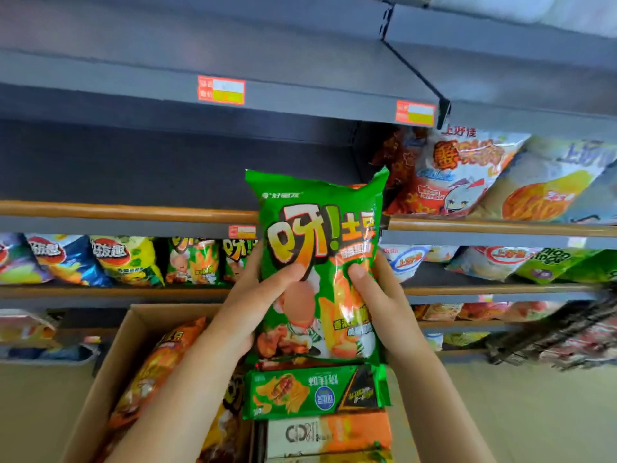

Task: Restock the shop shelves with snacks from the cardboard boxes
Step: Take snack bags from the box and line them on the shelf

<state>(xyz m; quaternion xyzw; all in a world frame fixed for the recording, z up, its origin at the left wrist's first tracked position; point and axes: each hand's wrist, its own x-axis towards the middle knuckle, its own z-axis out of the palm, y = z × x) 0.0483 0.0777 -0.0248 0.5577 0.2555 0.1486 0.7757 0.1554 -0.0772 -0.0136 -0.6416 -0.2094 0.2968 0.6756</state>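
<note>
Head view: left hand (253,295) and right hand (377,295) are gripping the upright green snack bag (320,248), facing the bare shelf (133,212) just beyond, far left.

The glossy green crisp bag (317,248) is showing "呀!土豆" in large letters; a white-and-red snack bag (464,168) on the right shelf is reading "上好佳".

The green snack bag (317,228) is glossy, crinkled plastic film that catches the light. The open brown box (110,372) is matt cardboard with a dull, flat face. The dark grey shelves (300,105) look like smooth matt painted metal, edged by a wood-coloured rail (127,210).
</note>
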